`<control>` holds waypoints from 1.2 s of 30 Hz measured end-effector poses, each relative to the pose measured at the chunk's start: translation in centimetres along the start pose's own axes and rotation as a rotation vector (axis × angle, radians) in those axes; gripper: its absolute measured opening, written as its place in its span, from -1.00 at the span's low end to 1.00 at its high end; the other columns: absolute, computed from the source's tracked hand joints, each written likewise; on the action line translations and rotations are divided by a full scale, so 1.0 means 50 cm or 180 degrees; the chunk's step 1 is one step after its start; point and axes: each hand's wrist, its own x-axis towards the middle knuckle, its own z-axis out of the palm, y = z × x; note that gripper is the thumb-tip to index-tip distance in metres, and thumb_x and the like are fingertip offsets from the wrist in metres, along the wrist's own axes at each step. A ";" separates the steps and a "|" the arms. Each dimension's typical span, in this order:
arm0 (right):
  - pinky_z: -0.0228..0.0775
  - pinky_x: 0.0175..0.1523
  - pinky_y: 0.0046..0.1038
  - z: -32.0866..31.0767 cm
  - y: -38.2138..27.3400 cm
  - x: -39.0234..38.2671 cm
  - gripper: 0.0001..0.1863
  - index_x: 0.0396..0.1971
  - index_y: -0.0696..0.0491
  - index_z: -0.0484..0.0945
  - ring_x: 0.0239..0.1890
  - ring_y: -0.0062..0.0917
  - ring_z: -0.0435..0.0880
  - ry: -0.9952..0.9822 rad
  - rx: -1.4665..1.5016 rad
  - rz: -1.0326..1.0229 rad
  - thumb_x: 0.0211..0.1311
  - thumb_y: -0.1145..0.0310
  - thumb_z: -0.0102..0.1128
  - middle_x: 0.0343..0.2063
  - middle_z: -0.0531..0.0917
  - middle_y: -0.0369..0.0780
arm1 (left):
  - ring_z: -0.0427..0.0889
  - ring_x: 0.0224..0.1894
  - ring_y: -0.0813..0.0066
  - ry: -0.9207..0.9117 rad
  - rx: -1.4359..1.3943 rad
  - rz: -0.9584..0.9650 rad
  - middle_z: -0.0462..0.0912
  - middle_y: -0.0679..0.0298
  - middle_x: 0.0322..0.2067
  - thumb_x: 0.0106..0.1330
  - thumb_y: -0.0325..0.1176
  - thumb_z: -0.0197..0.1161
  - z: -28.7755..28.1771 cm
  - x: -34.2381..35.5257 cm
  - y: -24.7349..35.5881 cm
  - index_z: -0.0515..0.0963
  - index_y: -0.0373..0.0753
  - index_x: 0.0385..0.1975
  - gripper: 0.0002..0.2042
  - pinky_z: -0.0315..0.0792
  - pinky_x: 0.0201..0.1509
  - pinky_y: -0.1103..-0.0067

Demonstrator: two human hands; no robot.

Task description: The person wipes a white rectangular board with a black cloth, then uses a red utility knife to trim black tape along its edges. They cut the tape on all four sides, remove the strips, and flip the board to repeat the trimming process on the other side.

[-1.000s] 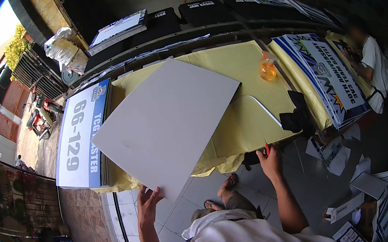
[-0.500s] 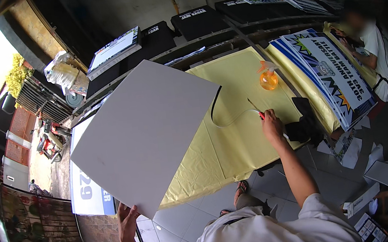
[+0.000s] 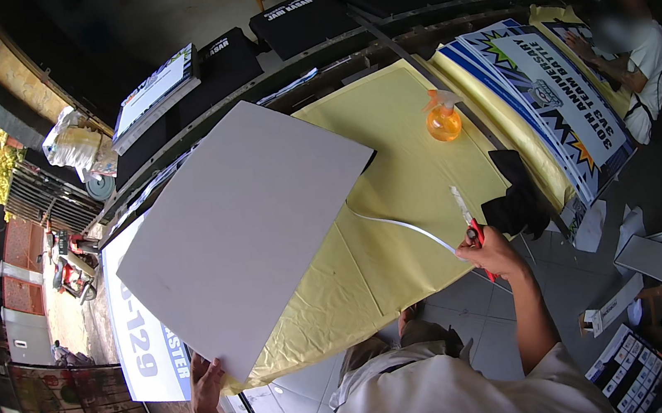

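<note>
A large grey board [image 3: 246, 226] lies at a slant over the left part of a yellow-covered table [image 3: 404, 188]. My left hand [image 3: 206, 382] is closed on its near corner, thumb on top and the other fingers partly hidden. My right hand [image 3: 494, 254] is closed round a red-handled cutter [image 3: 476, 231], its pale blade pointing away from me. The same hand pinches the end of a thin white strip [image 3: 410, 225]. From there the strip curves left to the board's right edge, where the board hides the rest.
An orange spray bottle [image 3: 444, 122] stands toward the table's far right, with a black cloth [image 3: 513, 195] at the right edge. Printed boards [image 3: 542, 95] are stacked beyond it. A person [image 3: 633, 58] works at far right. Another printed board [image 3: 143, 331] lies partly under the grey one.
My right hand has come nearer to me, drawing the strip straighter and bringing the cutter along. The strip's dark stretch by the board's corner now barely shows. My left hand keeps its grip.
</note>
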 end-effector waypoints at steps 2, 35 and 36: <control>0.19 -0.52 -0.60 -0.012 -0.012 -0.061 -0.65 -0.48 -0.04 0.30 -0.62 -0.75 0.39 -0.0089 0.0700 0.0102 0.19 0.51 0.38 -0.57 0.51 -0.34 | 0.61 0.14 0.34 0.0012 -0.0006 -0.0025 0.61 0.23 0.07 0.37 -0.37 0.37 -0.022 0.028 -0.011 0.36 -0.27 0.29 -0.47 0.51 0.21 0.35; 0.31 -0.48 -0.55 0.524 -0.185 -0.314 -0.62 -0.04 0.14 0.61 -0.68 -0.73 0.50 -0.1648 0.0082 -0.0794 0.38 0.14 0.36 -0.72 0.37 -0.43 | 0.79 -0.20 0.17 0.0117 0.4492 -0.0018 0.77 0.00 -0.22 0.32 -0.12 0.38 -0.170 0.303 -0.043 0.59 -0.41 0.02 -0.54 0.62 -0.12 0.38; 0.31 -0.48 -0.55 0.532 -0.179 -0.308 -0.62 -0.04 0.14 0.61 -0.68 -0.73 0.50 -0.1639 0.0139 -0.0749 0.39 0.14 0.36 -0.72 0.38 -0.43 | 0.79 -0.16 0.11 0.0393 0.5291 0.0531 0.78 -0.04 -0.20 0.31 -0.08 0.39 -0.165 0.304 -0.051 0.59 -0.41 0.04 -0.50 0.62 -0.09 0.34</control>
